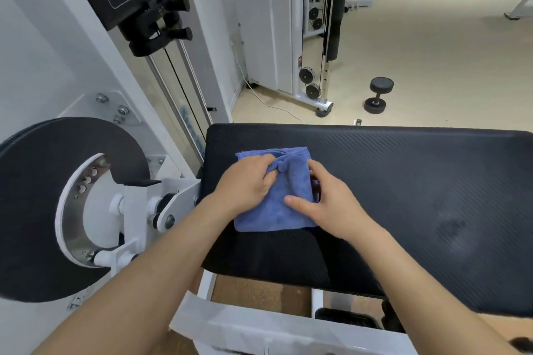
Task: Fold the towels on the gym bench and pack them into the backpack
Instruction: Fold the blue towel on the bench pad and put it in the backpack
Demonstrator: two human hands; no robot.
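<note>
Weight-machine hardware at far left: a large black disc-shaped cam on a white steel frame (52, 204), off the bench's left end. Black padded vinyl gym bench (403, 181) runs across the view from there to the right edge.

Small blue terry towel (277, 210) lies near the bench's left end, between the front and rear edges. It is already doubled into a rough square; its top edge is bunched, not flat.

Left hand (248, 184) sits on the towel's upper left part, fingers curled and pinching a gathered ridge of cloth near the top edge. Right hand (326, 202) rests on the towel's right side, thumb laid flat across the cloth; the fingers curl over the right edge, and whether they grip it I cannot tell.

Right of the hands the bench pad carries nothing else in view. Beyond the rear edge, on the floor, stands a black dumbbell (377, 95).

Progress, as a judgement: this towel is mid-fold, one more fold or a smoothing probably left. No backpack and no other towels are visible, so packing appears not yet done.
</note>
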